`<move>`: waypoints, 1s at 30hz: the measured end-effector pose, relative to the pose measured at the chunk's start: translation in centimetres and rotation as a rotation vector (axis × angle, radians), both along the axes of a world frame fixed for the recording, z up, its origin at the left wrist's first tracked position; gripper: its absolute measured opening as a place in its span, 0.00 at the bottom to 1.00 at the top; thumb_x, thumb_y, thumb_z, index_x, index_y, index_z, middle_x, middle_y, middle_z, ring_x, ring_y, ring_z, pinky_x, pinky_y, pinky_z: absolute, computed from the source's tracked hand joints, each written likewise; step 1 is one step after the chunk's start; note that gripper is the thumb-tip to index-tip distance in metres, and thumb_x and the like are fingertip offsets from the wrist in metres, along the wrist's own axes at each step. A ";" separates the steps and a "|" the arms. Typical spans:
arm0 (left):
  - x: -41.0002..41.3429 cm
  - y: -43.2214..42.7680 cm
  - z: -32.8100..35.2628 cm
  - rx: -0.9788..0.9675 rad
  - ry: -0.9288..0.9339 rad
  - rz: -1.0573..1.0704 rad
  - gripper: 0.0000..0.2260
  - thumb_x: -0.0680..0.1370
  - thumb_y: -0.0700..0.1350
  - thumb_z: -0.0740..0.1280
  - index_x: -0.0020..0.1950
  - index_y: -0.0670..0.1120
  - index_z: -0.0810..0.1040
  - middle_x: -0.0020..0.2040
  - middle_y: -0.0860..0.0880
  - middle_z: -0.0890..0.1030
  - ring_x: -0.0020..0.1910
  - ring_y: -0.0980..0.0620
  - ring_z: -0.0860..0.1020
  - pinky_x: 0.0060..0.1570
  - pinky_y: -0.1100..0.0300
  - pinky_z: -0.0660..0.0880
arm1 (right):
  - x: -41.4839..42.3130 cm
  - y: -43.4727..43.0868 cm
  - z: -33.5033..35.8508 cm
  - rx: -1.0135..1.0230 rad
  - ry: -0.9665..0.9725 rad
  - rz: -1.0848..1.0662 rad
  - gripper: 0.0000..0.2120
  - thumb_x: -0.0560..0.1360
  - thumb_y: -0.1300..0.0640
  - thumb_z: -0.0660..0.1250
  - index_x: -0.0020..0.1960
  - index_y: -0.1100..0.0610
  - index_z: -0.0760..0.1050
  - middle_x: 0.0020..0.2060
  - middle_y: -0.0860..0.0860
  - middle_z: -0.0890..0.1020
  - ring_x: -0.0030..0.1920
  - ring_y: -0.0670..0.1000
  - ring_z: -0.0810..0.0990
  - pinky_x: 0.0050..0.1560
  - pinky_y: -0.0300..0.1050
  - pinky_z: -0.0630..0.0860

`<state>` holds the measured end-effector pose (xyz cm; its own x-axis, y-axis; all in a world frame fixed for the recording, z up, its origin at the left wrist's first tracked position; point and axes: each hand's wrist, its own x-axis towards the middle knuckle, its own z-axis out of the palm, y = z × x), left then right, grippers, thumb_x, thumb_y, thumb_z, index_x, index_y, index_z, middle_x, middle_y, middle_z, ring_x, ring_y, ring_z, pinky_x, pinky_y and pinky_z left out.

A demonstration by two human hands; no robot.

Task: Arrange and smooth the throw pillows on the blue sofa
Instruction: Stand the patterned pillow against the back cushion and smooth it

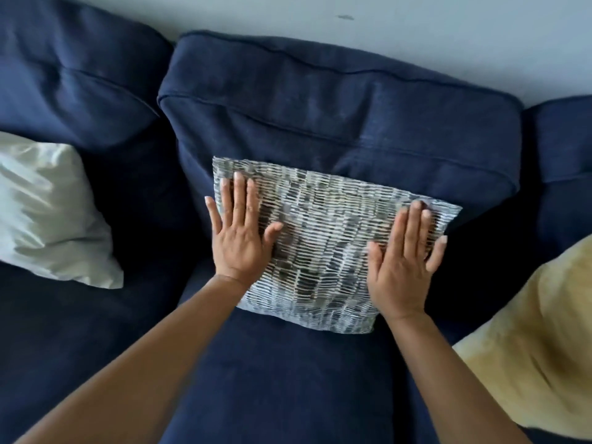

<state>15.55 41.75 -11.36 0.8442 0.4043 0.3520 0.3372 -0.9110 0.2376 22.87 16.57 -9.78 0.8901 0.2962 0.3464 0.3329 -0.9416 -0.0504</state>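
A grey-and-white patterned throw pillow (pixel 323 248) leans against the middle back cushion of the blue sofa (pixel 336 116). My left hand (pixel 238 238) lies flat on the pillow's left side, fingers spread and pointing up. My right hand (pixel 402 261) lies flat on its right side, fingers apart, reaching the upper right corner. Neither hand grips anything. A pale white pillow (pixel 48 216) rests on the left seat. A yellow pillow (pixel 538 347) sits at the right, partly cut off by the frame's edge.
The sofa's seat cushion (pixel 282 379) stretches toward me below the patterned pillow. A pale wall (pixel 384 33) stands behind the back cushions. Dark gaps separate the middle cushion from the ones on either side.
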 end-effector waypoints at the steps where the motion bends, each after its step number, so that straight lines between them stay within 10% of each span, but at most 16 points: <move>1: 0.4 -1.0 0.7 -0.014 -0.062 -0.040 0.33 0.84 0.61 0.46 0.81 0.39 0.55 0.82 0.40 0.51 0.81 0.39 0.47 0.78 0.40 0.39 | -0.4 1.2 0.5 0.045 -0.012 0.049 0.32 0.84 0.44 0.48 0.80 0.62 0.51 0.80 0.58 0.52 0.80 0.57 0.50 0.78 0.62 0.43; 6: 3.5 -3.9 1.1 0.052 -0.001 -0.311 0.25 0.84 0.48 0.52 0.81 0.44 0.56 0.82 0.47 0.55 0.81 0.42 0.50 0.78 0.38 0.47 | -0.4 6.1 0.3 -0.002 0.017 0.313 0.28 0.83 0.51 0.54 0.81 0.57 0.54 0.81 0.51 0.53 0.81 0.51 0.50 0.78 0.58 0.41; 15: 1.8 3.9 1.7 -0.046 0.097 0.112 0.28 0.85 0.56 0.48 0.82 0.43 0.53 0.83 0.43 0.50 0.81 0.40 0.44 0.77 0.38 0.40 | 2.2 -1.5 0.9 -0.004 0.041 -0.029 0.29 0.83 0.50 0.50 0.81 0.58 0.50 0.81 0.53 0.51 0.81 0.52 0.48 0.77 0.63 0.44; 22: 2.6 -3.2 1.8 0.070 0.057 -0.322 0.26 0.85 0.52 0.50 0.81 0.42 0.56 0.82 0.44 0.54 0.81 0.42 0.50 0.79 0.41 0.43 | -1.1 5.4 1.3 -0.003 0.079 0.281 0.29 0.83 0.50 0.53 0.81 0.57 0.51 0.81 0.52 0.52 0.81 0.52 0.48 0.79 0.59 0.43; 30: 0.8 2.2 0.7 0.069 0.279 -0.143 0.29 0.85 0.58 0.47 0.83 0.45 0.50 0.83 0.47 0.51 0.82 0.47 0.46 0.79 0.42 0.41 | 2.1 -0.5 0.5 -0.126 0.137 0.143 0.30 0.83 0.45 0.50 0.81 0.54 0.49 0.81 0.50 0.50 0.81 0.50 0.47 0.78 0.60 0.42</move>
<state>16.35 43.91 -10.63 0.9585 0.2579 0.1217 0.2480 -0.9645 0.0904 25.02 16.11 -9.25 0.8721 0.4559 0.1774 0.4615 -0.8871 0.0111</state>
